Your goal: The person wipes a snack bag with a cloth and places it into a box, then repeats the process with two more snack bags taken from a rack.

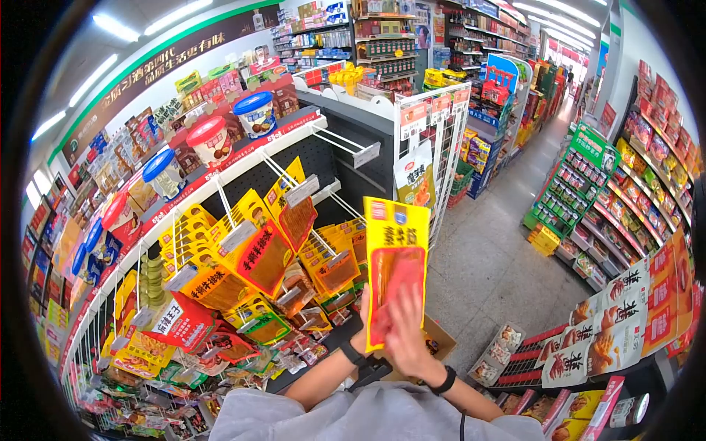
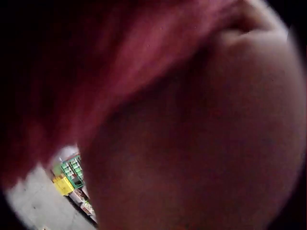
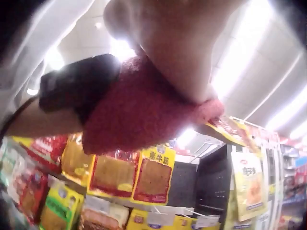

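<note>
A yellow packet (image 1: 398, 228) with a red-framed front stands upright before the chest in the head view. My left hand (image 1: 362, 323) grips its lower left part, mostly hidden behind it. My right hand (image 1: 409, 332) lies over the front with straight fingers, pressing a red cloth (image 1: 404, 283) against the packet. In the right wrist view, the fuzzy red cloth (image 3: 139, 110) shows below my right hand (image 3: 177, 43), with the packet's edge (image 3: 230, 132) beyond it. Blurred red cloth (image 2: 120, 67) and my left hand (image 2: 192, 153) fill most of the left wrist view.
Hooks on the left rack hold yellow packets (image 1: 257, 250); tubs (image 1: 209, 140) line its top. A white wire grid (image 1: 448, 117) with a hanging packet (image 1: 415, 176) stands beyond. A green display stand (image 1: 573, 184) and grey floor (image 1: 489, 235) are to the right, with another rack (image 1: 526, 353) lower right.
</note>
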Motion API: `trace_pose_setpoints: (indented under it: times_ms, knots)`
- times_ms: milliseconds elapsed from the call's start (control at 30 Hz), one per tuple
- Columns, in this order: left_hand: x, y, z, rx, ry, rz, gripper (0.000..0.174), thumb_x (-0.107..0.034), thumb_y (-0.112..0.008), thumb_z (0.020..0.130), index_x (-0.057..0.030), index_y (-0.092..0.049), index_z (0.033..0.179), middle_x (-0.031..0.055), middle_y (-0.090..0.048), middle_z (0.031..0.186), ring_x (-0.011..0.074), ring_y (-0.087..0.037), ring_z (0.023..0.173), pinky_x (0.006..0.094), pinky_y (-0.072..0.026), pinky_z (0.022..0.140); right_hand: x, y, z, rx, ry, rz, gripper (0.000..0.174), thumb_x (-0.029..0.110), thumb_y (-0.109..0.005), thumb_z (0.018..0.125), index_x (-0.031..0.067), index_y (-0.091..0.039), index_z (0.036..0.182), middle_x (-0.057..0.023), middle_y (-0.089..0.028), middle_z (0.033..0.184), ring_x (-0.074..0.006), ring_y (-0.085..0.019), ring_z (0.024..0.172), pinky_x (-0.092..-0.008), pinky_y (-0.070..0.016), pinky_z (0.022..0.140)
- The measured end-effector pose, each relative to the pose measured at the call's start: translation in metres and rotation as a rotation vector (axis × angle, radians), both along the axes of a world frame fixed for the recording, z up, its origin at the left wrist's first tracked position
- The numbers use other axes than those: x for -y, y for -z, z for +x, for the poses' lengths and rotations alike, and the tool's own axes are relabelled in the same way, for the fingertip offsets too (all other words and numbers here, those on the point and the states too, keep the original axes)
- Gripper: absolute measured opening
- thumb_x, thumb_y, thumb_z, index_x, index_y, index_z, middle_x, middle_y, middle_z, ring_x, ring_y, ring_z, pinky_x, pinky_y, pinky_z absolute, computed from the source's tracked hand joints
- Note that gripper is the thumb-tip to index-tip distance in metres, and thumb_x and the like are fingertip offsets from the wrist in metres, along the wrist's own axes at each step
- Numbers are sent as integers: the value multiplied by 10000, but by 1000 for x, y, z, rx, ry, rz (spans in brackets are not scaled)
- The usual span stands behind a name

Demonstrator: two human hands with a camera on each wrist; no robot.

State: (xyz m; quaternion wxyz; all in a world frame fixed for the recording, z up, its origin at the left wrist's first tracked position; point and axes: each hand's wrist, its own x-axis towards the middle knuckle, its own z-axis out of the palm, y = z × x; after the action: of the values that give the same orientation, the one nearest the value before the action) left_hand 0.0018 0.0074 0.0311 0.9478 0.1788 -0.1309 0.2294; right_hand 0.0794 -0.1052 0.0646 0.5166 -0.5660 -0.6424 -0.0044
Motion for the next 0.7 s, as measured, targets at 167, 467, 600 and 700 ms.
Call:
trace_pose_setpoints:
  times_ms: [167, 467, 600, 700]
  knots:
    - [30, -14, 24, -363, -375, 147, 705, -544, -323, 1053, -99, -215, 1589, 92, -266, 1627, 242, -282, 1488, 405, -173, 1240, -32, -54, 30, 113, 42, 79, 599, 240, -368, 970, 39, -344, 1533, -193, -221, 1631, -455, -128, 1504, -574, -106, 1204]
    - [3, -25, 2, -158, -280, 216, 759, -582, -335, 1021, -110, -191, 1597, 141, -225, 1637, 313, -265, 1493, 455, -190, 1242, -25, -49, -2, 113, -38, -33, 626, 225, -429, 951, 55, -322, 1543, -214, -207, 1623, -478, -124, 1492, -586, -109, 1197]
    - [5, -27, -9, -167, -310, 242, 719, -527, -337, 1036, -100, -190, 1595, 146, -239, 1631, 312, -263, 1493, 475, -202, 1236, -47, -17, 20, -167, 125, 2, 612, 241, -374, 969, -28, -315, 1516, -243, -192, 1618, -466, -93, 1501, -560, -102, 1208]
    - [-14, -15, -13, 167, 29, -220, 673, -487, -335, 1047, -114, -215, 1594, 130, -257, 1628, 297, -303, 1478, 478, -222, 1227, -21, -22, -19, 80, 106, -16, 646, 256, -459, 925, -12, -352, 1503, -240, -218, 1606, -464, -114, 1495, -586, -113, 1198]
